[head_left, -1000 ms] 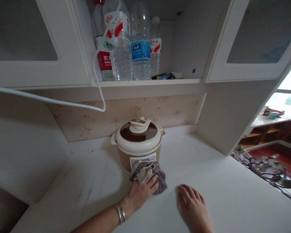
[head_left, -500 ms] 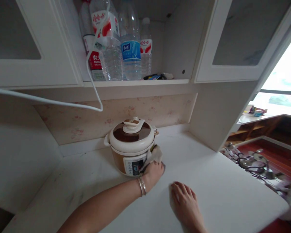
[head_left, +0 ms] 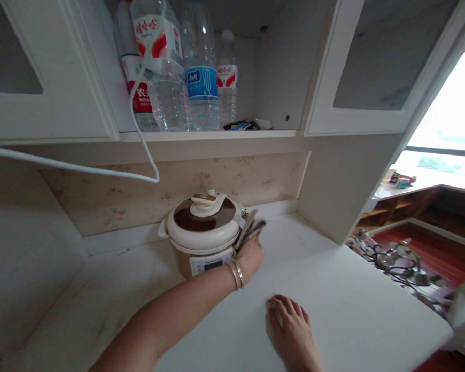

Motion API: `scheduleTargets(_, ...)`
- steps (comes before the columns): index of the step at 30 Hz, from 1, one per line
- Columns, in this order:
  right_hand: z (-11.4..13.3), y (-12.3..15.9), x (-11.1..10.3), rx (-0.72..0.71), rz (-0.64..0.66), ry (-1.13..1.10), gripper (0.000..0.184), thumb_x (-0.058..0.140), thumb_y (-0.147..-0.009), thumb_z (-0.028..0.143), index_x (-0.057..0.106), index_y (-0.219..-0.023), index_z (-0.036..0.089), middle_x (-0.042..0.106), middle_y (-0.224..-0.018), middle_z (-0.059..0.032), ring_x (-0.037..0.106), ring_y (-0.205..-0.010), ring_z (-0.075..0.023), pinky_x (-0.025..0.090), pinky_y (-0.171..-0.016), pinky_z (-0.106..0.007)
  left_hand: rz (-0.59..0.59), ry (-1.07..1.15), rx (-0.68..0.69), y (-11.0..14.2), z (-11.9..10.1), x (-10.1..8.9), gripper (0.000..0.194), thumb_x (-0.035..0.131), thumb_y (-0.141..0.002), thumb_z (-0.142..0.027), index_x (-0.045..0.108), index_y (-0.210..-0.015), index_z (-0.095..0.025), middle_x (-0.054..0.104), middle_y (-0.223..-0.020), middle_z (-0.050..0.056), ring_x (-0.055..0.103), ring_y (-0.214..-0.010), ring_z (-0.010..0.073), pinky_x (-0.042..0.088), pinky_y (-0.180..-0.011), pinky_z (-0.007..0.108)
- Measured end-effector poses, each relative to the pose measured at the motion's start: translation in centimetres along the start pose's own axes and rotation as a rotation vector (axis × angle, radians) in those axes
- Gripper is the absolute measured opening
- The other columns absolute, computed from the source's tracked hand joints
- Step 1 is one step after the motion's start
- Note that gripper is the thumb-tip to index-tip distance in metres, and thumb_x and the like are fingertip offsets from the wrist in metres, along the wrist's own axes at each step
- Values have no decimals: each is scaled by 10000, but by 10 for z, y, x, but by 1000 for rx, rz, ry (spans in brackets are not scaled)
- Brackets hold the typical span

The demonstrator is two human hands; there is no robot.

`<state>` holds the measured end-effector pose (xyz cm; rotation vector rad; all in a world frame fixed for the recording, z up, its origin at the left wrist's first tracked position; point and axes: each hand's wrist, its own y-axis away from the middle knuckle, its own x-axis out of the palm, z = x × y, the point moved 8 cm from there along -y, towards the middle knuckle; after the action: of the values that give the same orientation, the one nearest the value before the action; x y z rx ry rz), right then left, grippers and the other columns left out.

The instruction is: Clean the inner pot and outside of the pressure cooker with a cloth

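A white-and-brown electric pressure cooker [head_left: 203,232] with a dark brown lid top stands on the counter near the wall. My left hand [head_left: 251,257], wearing two silver bangles, is closed around a folded grey-beige cloth [head_left: 250,230] with dark edges. That cloth lies against the cooker's right side, close below the lid rim. My left forearm and wrist hide the lower part of the control panel [head_left: 210,262]. Farther right and nearer me, my right hand [head_left: 292,323] rests palm down on the counter with its fingers curled. Its palm is hidden, so anything inside it cannot be seen.
The white countertop [head_left: 325,289] ends at an edge on the right. Above, an open cabinet shelf [head_left: 213,135] holds several plastic bottles [head_left: 201,88]. A white cable [head_left: 101,168] hangs before it. Beyond the edge, a cluttered heap of metal fittings [head_left: 395,261] lies lower down.
My left hand has moved with the cloth from the cooker's front panel up and around to its right side. My right hand stays on the counter. The view has shifted slightly.
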<state>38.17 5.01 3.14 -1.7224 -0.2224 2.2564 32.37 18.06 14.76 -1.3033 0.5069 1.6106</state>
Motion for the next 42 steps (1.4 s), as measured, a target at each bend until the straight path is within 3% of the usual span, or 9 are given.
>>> scheduleTargets(2,1,-1,-1,3,20,-9,297,455,-959,341,677,-1156,338,681,-1265,-19,586,-1175,-244,416,-1013,-431,84,-5,22,24,-25,32,149,678,-814,-107,787,-846,-205,757,-825,97,703,-874,256,495,-901,443)
scheduleTargets(5,2,-1,-4,12,44,-20,300,455,-954,333,681,-1151,333,683,-1260,-19,584,-1181,-241,418,-1015,-429,87,-34,33,46,-35,41,210,603,-897,-141,765,-1023,-186,754,-1039,131,711,-913,239,521,-817,397)
scheduleTargets(9,5,-1,-10,32,34,-28,300,444,-963,326,687,-1138,326,682,-1257,-23,581,-1184,-243,411,-1022,-442,-19,-84,32,42,-9,-6,287,503,-971,-171,686,-1191,-150,675,-1267,154,574,-1274,290,438,-1036,459)
scheduleTargets(15,8,1,-12,11,15,-23,286,440,-976,331,676,-1138,322,681,-1251,-15,585,-1177,-238,412,-1021,-442,-253,-94,-22,64,24,-91,287,511,-992,-215,621,-1257,-205,618,-1366,124,520,-1325,298,285,-1161,592)
scheduleTargets(21,-1,7,6,-52,8,26,327,448,-960,315,652,-1215,319,663,-1304,-18,577,-1198,-251,398,-1056,-457,-272,60,391,174,10,-61,278,575,-953,-166,675,-1149,-336,672,-1317,-49,556,-1288,148,417,-1100,297)
scheduleTargets(26,-12,9,26,-75,18,72,373,491,-910,316,645,-1250,327,654,-1333,-15,574,-1220,-272,396,-1068,-476,-82,294,134,230,75,-53,438,673,-883,-180,649,-1234,-441,718,-1230,-90,637,-1184,115,441,-1058,212)
scheduleTargets(32,-9,10,25,-94,15,105,378,475,-910,313,664,-1236,313,654,-1336,-23,583,-1215,-287,423,-1053,-489,-207,-70,-7,236,151,-102,508,571,-911,-40,588,-1332,-324,506,-1516,38,337,-1480,249,285,-1203,540)
scheduleTargets(36,-8,12,24,-102,38,111,399,455,-923,305,653,-1269,295,650,-1346,-32,582,-1222,-289,424,-1069,-504,-284,-91,-111,252,145,-66,478,563,-894,-19,627,-1289,-280,552,-1463,71,364,-1460,269,240,-1207,601)
scheduleTargets(42,-4,13,22,-89,33,95,419,426,-926,269,655,-1277,265,643,-1356,-53,576,-1230,-290,403,-1099,-506,-91,85,-114,291,70,40,519,563,-891,-36,648,-1285,-363,714,-1244,0,624,-1197,211,463,-1089,447)
